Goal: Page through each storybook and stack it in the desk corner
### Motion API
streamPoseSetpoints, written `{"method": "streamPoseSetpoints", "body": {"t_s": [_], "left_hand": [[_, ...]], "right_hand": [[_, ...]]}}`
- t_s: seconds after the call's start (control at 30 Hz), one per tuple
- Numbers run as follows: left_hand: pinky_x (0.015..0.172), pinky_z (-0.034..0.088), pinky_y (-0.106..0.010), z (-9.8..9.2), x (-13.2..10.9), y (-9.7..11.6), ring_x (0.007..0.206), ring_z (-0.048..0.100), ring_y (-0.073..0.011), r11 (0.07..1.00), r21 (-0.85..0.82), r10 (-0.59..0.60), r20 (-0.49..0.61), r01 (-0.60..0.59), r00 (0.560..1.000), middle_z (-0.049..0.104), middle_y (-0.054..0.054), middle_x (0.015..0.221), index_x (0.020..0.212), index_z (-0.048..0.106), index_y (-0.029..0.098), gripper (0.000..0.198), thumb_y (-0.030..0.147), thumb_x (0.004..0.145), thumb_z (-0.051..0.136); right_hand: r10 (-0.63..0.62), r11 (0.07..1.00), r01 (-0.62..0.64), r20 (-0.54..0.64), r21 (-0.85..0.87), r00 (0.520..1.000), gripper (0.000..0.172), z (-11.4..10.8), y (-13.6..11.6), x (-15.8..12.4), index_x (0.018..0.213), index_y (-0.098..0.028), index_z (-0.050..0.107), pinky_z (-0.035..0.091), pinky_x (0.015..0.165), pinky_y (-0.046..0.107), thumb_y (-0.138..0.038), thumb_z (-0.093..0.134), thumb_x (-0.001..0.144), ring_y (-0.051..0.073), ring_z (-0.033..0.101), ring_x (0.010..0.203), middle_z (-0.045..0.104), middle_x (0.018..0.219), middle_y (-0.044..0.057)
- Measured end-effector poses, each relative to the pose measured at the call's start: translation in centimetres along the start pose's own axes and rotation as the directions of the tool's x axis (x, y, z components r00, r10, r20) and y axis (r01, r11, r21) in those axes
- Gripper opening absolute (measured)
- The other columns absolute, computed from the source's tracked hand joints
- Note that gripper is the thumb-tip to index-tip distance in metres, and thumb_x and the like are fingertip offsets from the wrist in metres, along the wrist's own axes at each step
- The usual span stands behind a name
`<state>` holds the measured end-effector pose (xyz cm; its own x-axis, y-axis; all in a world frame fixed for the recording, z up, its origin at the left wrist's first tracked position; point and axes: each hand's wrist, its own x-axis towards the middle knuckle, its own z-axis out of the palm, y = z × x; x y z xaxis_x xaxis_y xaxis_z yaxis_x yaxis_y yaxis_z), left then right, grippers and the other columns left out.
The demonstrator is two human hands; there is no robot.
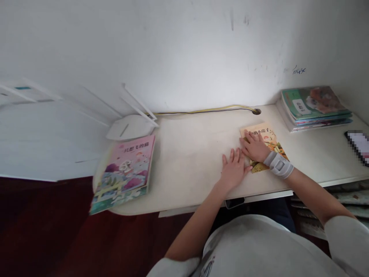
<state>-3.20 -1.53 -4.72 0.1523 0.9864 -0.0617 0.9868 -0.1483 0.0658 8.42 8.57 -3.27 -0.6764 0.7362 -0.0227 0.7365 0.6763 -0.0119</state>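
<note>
While the right hand (255, 147) rests on the small rectangular yellow-orange paper book (273, 145), long axis slanting near-to-far, the left hand (233, 168) lies left of it; both ungripping.

A small cream-and-orange illustrated book (273, 144) lies closed, askew on the desk (187, 165).

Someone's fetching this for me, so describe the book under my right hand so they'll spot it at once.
On the white desk against the wall, find the cable hole right of centre. In front of it, under the right hand with the grey wristband, lies an illustrated book. Its yellowish cover sets it apart from the pink book and green-topped stack.
</note>
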Motion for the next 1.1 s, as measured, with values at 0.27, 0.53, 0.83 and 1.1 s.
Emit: {"method": "streamPoseSetpoints", "body": {"t_s": [0.27,0.53,0.83,1.1], "left_hand": [[0.11,0.015,-0.058,1.2,-0.5,-1.1,0.14,0.018,-0.0288,1.0,-0.01,0.028,-0.085,-0.029,0.996,0.024,-0.01,0.152,0.144,0.028,0.016,0.064,0.054,0.093,0.019],[0.11,0.018,-0.059,1.1,-0.2,-1.4,0.139,0.021,-0.0298,0.998,-0.023,0.051,-0.079,-0.053,0.996,0.026,-0.009,0.151,0.144,0.029,0.017,0.063,0.054,0.093,0.023],[0.109,0.021,-0.058,0.4,-0.5,1.7,0.139,0.022,-0.0286,0.988,-0.025,0.149,-0.097,-0.152,0.984,0.027,-0.019,0.149,0.141,0.03,0.006,0.068,0.053,0.093,0.023],[0.107,0.02,-0.061,1.2,-0.3,2.3,0.138,0.025,-0.0299,0.988,0.003,0.157,-0.092,-0.157,0.983,0.021,-0.023,0.15,0.144,0.024,0.006,0.065,0.048,0.094,0.026]], "right_hand": [[0.019,1.0,-0.019,-0.03,-0.009,0.999,0.054,1.3,1.3,0.8,0.143,-0.021,0.033,0.02,0.105,0.061,-0.04,0.031,0.093,0.033,0.023,0.138,0.024,0.152,0.013],[0.04,0.999,-0.04,-0.013,0.034,0.999,0.062,1.4,3.1,0.4,0.144,-0.015,0.029,0.017,0.109,0.055,-0.05,0.028,0.093,0.029,0.021,0.139,0.025,0.151,0.013],[0.498,0.852,-0.494,0.021,0.172,0.867,0.062,0.9,10.6,-3.6,0.133,-0.008,0.041,0.027,0.107,0.049,-0.053,0.029,0.092,0.029,0.028,0.136,0.032,0.147,0.021],[0.409,0.892,-0.405,0.023,0.2,0.912,0.057,1.0,9.0,-7.4,0.131,-0.014,0.044,0.031,0.104,0.051,-0.052,0.031,0.092,0.03,0.031,0.134,0.035,0.145,0.019]]}}
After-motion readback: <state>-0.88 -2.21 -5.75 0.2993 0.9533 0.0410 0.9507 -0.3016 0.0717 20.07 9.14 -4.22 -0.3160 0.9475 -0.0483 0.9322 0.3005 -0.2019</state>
